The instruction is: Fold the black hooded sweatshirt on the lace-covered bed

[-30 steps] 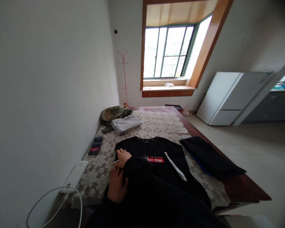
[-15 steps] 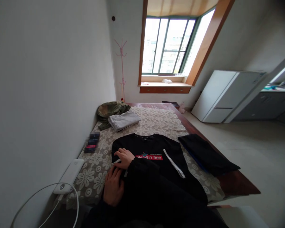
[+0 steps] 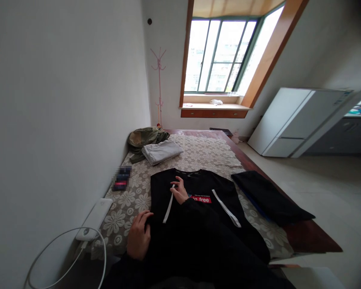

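Note:
A black long-sleeved top (image 3: 198,180) lies spread flat, its red chest print partly covered by my right sleeve. Two white strips cross its front, a left one (image 3: 168,208) and a right one (image 3: 227,208). At the upper end of the left strip, my right hand (image 3: 179,192) rests on the fabric with slightly bent fingers apart. My left hand (image 3: 139,235) is at the top's left edge, fingers loosely curved and the thumb apart from them; the fingertips meet the black cloth.
A patterned cloth (image 3: 204,150) covers the wooden table (image 3: 315,237). Folded dark clothing (image 3: 270,196) lies right, folded grey clothing (image 3: 162,151) and an olive bundle (image 3: 147,136) at the back left. A white power bank (image 3: 94,218) with a looped cable (image 3: 104,249) sits near the wall.
My right hand has moved up and right across the top, uncovering the left white strip, which now lies straight on the front. My left hand has shifted slightly left and down.

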`<state>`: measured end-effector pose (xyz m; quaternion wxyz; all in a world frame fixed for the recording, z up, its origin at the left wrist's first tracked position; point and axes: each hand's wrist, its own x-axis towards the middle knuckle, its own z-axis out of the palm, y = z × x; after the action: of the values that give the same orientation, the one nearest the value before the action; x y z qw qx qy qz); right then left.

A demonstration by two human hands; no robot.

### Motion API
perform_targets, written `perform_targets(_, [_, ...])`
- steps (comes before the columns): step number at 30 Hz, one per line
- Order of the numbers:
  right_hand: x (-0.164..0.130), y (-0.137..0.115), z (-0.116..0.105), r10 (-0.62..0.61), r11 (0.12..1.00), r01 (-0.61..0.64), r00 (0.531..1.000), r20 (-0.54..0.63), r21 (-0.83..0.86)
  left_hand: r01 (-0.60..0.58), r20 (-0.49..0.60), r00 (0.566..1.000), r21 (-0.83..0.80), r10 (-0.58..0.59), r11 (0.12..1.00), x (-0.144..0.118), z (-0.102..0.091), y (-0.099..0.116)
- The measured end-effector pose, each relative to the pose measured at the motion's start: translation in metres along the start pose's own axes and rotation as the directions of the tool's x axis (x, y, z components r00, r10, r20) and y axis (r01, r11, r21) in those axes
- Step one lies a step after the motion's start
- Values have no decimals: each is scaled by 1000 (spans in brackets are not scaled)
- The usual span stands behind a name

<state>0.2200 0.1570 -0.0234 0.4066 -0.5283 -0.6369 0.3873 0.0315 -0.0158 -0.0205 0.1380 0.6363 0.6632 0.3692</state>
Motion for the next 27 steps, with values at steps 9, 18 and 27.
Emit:
perform_targets(9, [52,-55,15,-56,783,251,939,338,-569,53,36,998,34,-54,998,3,-1,4])
perform_targets(18, [85,-70,82,13,712,311,891,454,-629,57,28,998,44,-58,997,3,-10,2])
perform_targets(27, [80,-64,85,-51,701,362,885,463,-614,70,71,994,112,-78,991,4,-19,-2])
